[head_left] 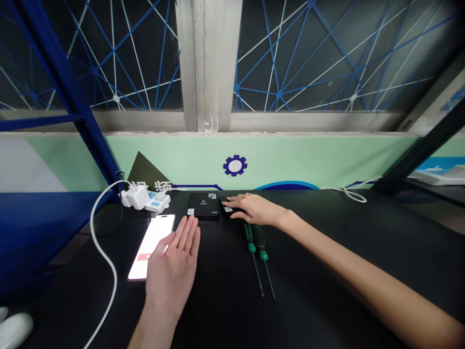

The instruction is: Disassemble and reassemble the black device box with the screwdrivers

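My left hand (172,269) is palm up with its fingers stretched out, holding nothing. It covers part of a phone (154,245) with a bright white screen lying on the table. My right hand (250,208) reaches across a small black box (227,210) with a white label, thumb along the near side and fingers over the top and far side. Part of that box is hidden under the hand. Just left of it lies a flat black box (203,205) with a white label and a small logo. Two green-and-black screwdrivers (254,242) lie below my right hand, tips toward me.
A white power strip (158,201) with a plugged-in white adapter (135,198) sits at the back left. A white cable (109,257) curves down the table's left side. Another white cable (352,195) lies at the back right. A white object (16,329) shows at lower left.
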Demonstrator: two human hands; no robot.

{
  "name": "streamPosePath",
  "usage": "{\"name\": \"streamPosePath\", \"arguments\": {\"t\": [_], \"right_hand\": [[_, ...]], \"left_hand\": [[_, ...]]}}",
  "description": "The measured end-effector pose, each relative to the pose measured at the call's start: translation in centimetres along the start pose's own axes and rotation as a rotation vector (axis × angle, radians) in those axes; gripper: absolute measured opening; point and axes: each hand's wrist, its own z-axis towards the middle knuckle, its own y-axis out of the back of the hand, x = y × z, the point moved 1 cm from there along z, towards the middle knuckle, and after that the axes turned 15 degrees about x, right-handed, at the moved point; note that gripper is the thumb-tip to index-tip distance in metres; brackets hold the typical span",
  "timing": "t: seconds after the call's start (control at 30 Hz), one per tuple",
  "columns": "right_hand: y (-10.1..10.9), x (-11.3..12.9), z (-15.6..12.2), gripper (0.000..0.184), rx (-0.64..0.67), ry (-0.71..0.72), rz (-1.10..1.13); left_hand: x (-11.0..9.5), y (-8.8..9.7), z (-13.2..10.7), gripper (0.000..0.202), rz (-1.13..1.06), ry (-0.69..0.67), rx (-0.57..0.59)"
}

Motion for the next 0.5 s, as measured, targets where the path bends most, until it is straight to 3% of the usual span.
{"name": "streamPosePath", "arguments": {"t": [0.5], "right_hand": [[-1.2, 2.3, -1.9, 0.036, -0.104, 0.058, -0.281]], "left_hand": [[0.0, -0.3, -0.1, 0.049, 0.005, -0.012, -0.014]]}}
